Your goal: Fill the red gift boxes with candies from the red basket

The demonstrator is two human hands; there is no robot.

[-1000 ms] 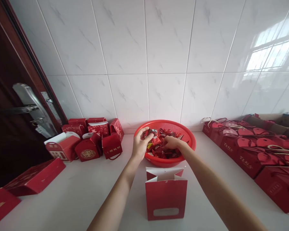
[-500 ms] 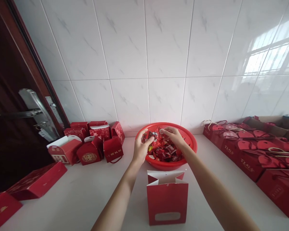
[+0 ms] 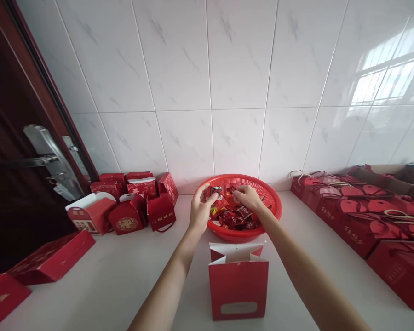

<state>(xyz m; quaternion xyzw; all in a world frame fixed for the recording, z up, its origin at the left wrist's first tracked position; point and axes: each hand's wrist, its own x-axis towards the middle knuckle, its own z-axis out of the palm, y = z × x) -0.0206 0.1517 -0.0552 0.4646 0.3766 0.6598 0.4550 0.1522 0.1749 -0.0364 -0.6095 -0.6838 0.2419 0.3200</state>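
Observation:
A red plastic basket point(image 3: 278, 209) stands against the wall with several wrapped candies point(image 3: 240, 217) in it, mostly in red wrappers. Over its left side, my left hand point(image 3: 200, 209) has its fingers curled round a few candies; a red-wrapped candy point(image 3: 218, 191) with a black-and-white print shows at the thumb. My right hand point(image 3: 251, 200) reaches in from the other side, its fingertips pinched at a small red-wrapped candy point(image 3: 231, 190). In front of the basket, between my forearms, an open red paper gift box point(image 3: 239, 292) stands upright with its white inside showing.
At the left are several red gift boxes point(image 3: 127, 215) and a long red box point(image 3: 53, 257) by a dark door point(image 3: 7, 138). Rows of red boxes with cord handles point(image 3: 352, 216) line the right, near an open cardboard carton point(image 3: 386, 177). White tiles point(image 3: 238, 138) rise behind.
My right hand's fingers have closed from a looser reach into a pinch, a little lower in the basket. The left hand stays nearly in place, still holding candies.

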